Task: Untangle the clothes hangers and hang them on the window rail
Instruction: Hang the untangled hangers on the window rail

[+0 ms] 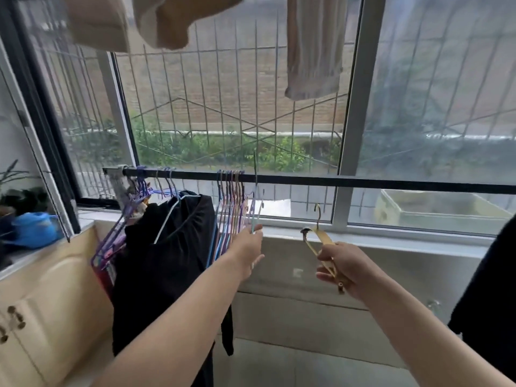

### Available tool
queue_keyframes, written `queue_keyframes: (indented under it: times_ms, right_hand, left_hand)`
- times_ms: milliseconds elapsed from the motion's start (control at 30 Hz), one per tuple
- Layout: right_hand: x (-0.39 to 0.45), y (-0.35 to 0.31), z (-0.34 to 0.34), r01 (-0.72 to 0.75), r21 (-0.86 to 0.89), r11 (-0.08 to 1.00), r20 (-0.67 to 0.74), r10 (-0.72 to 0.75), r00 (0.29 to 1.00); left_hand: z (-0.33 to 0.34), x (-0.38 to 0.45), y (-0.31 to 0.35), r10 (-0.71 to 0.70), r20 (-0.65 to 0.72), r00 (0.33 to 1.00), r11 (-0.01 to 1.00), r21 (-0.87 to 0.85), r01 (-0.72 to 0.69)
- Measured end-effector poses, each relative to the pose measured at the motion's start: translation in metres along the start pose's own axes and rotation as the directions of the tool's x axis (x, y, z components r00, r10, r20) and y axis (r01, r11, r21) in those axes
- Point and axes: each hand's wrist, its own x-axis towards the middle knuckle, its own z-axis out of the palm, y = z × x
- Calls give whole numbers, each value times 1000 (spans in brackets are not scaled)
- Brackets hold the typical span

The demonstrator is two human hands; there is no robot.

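A black window rail [335, 182] runs across the window. Several thin coloured hangers [231, 202] hang on it in a bunch, with more purple hangers [134, 202] at its left end. My left hand [247, 254] pinches a light blue wire hanger [256, 208] at the right side of the bunch; its hook reaches up past the rail. My right hand [342, 265] grips a yellow hanger [321, 241] with a metal hook, held below the rail and in front of the sill.
A black garment [167, 261] hangs from the rail at left. Beige laundry [314, 48] hangs overhead. A cream cabinet [47, 303] stands at left with a blue watering can [33, 229] on it. A dark cloth [491, 303] is at the right edge.
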Motion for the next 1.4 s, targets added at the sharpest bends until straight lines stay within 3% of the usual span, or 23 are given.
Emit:
queue_keyframes:
  times_ms: [133, 300, 500, 800, 867, 967, 1100, 1400]
  right_hand:
    - [-1, -2, 9, -18, 14, 1000, -20, 18, 1000]
    - [-3, -10, 19, -3, 5, 1000, -37, 3, 999]
    - [-4, -15, 25, 7, -35, 999, -28, -8, 1000]
    - [-17, 5, 40, 59, -289, 956, 28, -53, 998]
    - [-23, 12, 48, 70, -347, 935, 17, -68, 998]
    - [-27, 7, 67, 148, -398, 905, 2, -161, 987]
    - [-9, -29, 102, 294, -406, 865, -7, -325, 946]
    - [54, -57, 162, 176, -416, 892, -37, -210, 977]
  left_hand:
    - [4, 4, -29, -96, 9, 995, 995, 35, 96]
    - [-5, 21, -37, -82, -53, 995, 987, 135, 88]
    - [-26, 22, -43, -114, -17, 993, 955, 273, 114]
    - [-64, -40, -32, -290, 127, 949, 876, 434, 210]
    - [-74, -53, -19, -245, 140, 959, 876, 457, 157]
    - [-92, -60, 5, -61, 51, 997, 829, 560, 22]
    - [-119, -57, 23, 13, -52, 999, 852, 524, 16]
    - [-155, -62, 15, 28, -132, 991, 888, 458, 36]
